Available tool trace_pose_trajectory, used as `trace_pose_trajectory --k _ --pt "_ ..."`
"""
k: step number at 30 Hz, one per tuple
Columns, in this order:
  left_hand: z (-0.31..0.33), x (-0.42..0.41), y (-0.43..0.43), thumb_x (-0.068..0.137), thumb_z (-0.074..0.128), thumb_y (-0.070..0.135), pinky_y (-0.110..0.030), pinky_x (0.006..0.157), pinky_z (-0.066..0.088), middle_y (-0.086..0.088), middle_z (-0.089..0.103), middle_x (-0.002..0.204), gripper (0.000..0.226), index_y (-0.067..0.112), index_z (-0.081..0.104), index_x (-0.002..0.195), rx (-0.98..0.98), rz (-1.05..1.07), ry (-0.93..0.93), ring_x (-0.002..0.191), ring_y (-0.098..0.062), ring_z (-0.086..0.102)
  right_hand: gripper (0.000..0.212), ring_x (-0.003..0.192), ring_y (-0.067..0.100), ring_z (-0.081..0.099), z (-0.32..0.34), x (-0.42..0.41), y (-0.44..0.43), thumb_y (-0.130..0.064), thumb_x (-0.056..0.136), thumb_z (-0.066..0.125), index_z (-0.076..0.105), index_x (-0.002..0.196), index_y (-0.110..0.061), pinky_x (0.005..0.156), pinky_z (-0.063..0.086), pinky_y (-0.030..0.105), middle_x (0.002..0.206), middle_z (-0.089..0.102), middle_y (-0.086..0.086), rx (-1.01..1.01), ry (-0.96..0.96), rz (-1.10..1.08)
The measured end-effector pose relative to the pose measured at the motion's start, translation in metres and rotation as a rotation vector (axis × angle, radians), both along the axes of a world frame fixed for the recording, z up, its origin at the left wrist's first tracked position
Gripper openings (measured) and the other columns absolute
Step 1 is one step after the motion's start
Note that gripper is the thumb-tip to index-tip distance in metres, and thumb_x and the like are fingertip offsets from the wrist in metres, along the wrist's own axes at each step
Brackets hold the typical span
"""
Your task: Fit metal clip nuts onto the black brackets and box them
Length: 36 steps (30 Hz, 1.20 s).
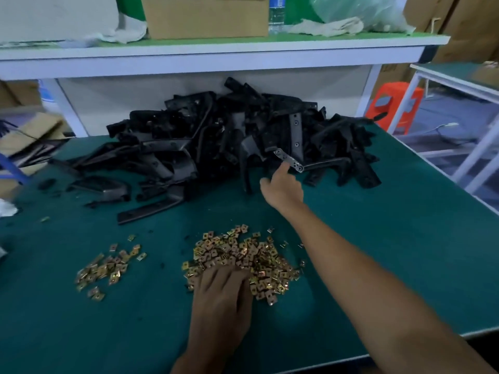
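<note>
A big heap of black brackets (216,136) lies at the back of the green table (391,238). My right hand (282,186) reaches into the heap's front edge and grips one black bracket (290,161) by its flat grey drilled end, thumb up against it. A large pile of gold metal clip nuts (243,255) lies near the front. My left hand (220,290) rests on that pile's near side. Its fingers are bent down among the nuts, with the fingertips hidden. A smaller scatter of clip nuts (105,268) lies to the left.
A white shelf (216,54) overhangs the back of the table and carries a cardboard box (205,17), rags and a bottle. Cardboard boxes (29,139) stand off the left edge. An orange stool (397,106) and a white rack (459,109) stand to the right.
</note>
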<state>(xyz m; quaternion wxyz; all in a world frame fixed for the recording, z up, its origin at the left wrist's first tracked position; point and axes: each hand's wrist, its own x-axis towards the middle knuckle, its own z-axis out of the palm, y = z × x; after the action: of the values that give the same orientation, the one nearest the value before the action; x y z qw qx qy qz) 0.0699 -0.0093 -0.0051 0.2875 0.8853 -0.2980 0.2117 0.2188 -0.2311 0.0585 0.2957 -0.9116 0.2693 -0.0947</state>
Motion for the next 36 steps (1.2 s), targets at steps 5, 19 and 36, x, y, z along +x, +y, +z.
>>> trace_pose_trajectory --k 5,19,36 --pt "0.004 0.010 -0.012 0.095 0.054 0.030 -0.035 0.087 0.039 0.006 0.070 0.103 0.025 0.019 0.075 0.104 -0.004 0.028 0.109 0.100 -0.022 0.060 0.033 0.068 0.018 0.051 0.041 -0.057 -0.013 -0.040 0.094 0.042 0.056 0.117 -0.021 0.060 0.036 0.034 0.086 0.053 0.001 0.571 -0.228 -0.023" --pt "0.023 0.058 -0.106 0.101 0.052 0.034 -0.035 0.101 0.037 0.006 0.064 0.113 0.020 0.024 0.066 0.110 0.280 -0.040 0.300 0.110 -0.019 0.049 0.034 0.060 0.015 0.059 -0.035 -0.247 0.003 -0.029 0.103 0.050 0.070 0.119 -0.006 0.044 0.044 0.026 0.104 0.075 0.012 1.420 -0.597 -0.224" --pt "0.075 0.011 -0.006 0.094 0.066 0.023 -0.037 0.077 0.047 -0.005 0.062 0.083 0.011 0.021 0.076 0.097 -0.865 -0.232 0.992 0.078 -0.018 0.055 0.017 0.038 0.019 0.036 -0.050 -0.234 0.043 -0.023 0.095 0.073 0.072 0.110 -0.031 0.040 0.030 0.022 0.067 0.063 0.014 0.977 -0.554 0.108"
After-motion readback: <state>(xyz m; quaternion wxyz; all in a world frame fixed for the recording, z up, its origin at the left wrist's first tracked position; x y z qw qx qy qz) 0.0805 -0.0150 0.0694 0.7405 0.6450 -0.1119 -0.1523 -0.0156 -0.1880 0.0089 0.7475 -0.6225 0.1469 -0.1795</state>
